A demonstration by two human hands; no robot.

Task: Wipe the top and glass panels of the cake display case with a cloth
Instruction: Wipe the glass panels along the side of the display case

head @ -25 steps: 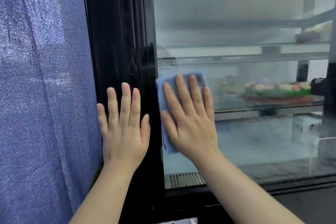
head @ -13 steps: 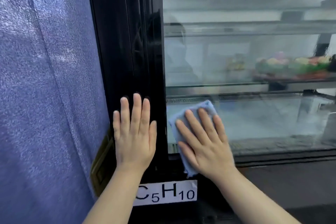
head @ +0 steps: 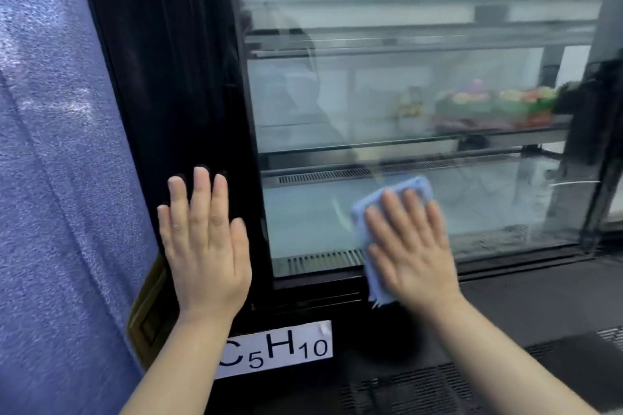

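Left hand [head: 205, 246] flat on the black frame [head: 175, 77] at 9 o'clock, the straight-fingered right hand [head: 409, 253] merely presses the blue cloth [head: 362, 222] to the glass panel [head: 404, 77], so it could slip.

Shelves inside the display case [head: 188, 77], viewed through the glass.
I note a middle shelf [head: 371, 145] carrying a green cake [head: 495, 108] with coloured toppings at its right end, a small blurred item [head: 409, 104] beside it; an upper shelf [head: 404, 44] above.
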